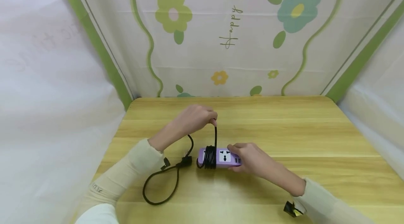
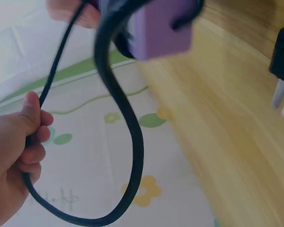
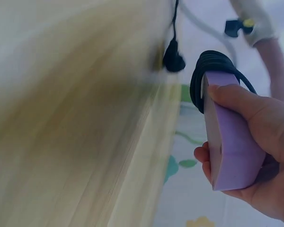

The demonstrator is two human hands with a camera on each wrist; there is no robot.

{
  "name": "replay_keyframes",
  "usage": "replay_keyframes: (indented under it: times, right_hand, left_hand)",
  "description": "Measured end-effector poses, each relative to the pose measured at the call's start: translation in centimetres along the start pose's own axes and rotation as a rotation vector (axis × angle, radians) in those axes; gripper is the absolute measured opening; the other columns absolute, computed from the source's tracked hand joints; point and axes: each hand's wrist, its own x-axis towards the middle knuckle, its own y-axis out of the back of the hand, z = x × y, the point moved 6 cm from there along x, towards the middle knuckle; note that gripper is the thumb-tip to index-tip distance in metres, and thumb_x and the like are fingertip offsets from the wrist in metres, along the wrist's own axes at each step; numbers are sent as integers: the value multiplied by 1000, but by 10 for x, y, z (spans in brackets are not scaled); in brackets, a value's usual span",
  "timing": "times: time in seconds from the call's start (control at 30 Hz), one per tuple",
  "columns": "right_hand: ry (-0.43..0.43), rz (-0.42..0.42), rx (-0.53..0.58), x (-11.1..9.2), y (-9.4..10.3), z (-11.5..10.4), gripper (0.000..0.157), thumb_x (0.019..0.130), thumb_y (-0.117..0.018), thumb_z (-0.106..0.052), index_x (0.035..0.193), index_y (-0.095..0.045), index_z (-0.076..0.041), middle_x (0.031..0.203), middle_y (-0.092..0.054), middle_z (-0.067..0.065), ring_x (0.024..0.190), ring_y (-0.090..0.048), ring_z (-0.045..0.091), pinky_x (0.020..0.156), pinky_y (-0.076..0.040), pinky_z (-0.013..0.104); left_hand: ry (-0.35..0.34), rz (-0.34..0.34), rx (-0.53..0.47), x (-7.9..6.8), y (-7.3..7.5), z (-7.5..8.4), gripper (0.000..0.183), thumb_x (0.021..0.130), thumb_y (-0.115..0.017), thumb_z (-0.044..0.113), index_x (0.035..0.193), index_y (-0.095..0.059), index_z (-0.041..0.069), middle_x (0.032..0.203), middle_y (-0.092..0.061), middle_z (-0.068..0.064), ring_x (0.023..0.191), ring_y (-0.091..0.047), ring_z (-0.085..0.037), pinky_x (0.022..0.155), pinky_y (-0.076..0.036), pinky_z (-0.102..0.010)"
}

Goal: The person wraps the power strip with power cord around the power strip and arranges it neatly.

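A purple power strip (image 1: 231,159) with white sockets and USB ports is in front of me, its black cord (image 1: 210,157) wound several turns around the left part. My right hand (image 1: 252,159) grips the strip's right end, thumb on one side and fingers on the other, as the right wrist view shows too. Above and behind the strip, my left hand (image 1: 197,117) holds the cord, which runs taut from the coils up to the fingers. In the left wrist view the fingers (image 2: 33,153) curl round the cord, and a loose bend hangs below them. The plug (image 1: 186,161) lies left of the strip.
A loop of the cord (image 1: 161,203) lies on the wooden table (image 1: 284,125) left of the strip. Behind the table hangs a white cloth (image 1: 195,55) with printed flowers, and white sheets stand at both sides. Both wrists wear small dark camera mounts.
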Motion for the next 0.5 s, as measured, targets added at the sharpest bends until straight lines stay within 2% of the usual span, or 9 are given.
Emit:
replay_keyframes:
  times: [0.1,0.23,0.37,0.5]
  right_hand:
    - [33,28,46,-4,6,-8,55,72,-89,-29,116,-70,-2,96,-74,8,70,-63,6,59,-49,11]
    - [71,90,128,-9,19,-14,57,71,-90,-25,117,-70,1,99,-75,11,77,-69,13,63,-52,13]
    - [113,129,211,-14,30,-16,56,73,-89,-26,117,-70,3,101,-75,13,80,-71,15,63,-52,11]
    - [140,207,259,-20,42,-11,55,74,-89,-27,117,-70,1,103,-75,13,81,-71,16,64,-53,12]
  left_hand:
    - [-20,-42,-71,-2,-14,-10,22,95,-64,30,80,-71,15,74,-66,5,61,-57,-4,60,-47,-15]
    - [-26,-82,-286,-8,-33,-19,16,96,-64,20,83,-71,13,79,-67,3,72,-61,-7,69,-51,-17]
    - [-44,-105,-498,-11,-48,-16,15,99,-60,9,90,-72,9,86,-70,-1,76,-62,-10,72,-51,-16]
    - [7,-123,-591,-16,-66,-11,18,101,-56,7,94,-72,7,85,-71,-4,73,-62,-12,69,-50,-16]
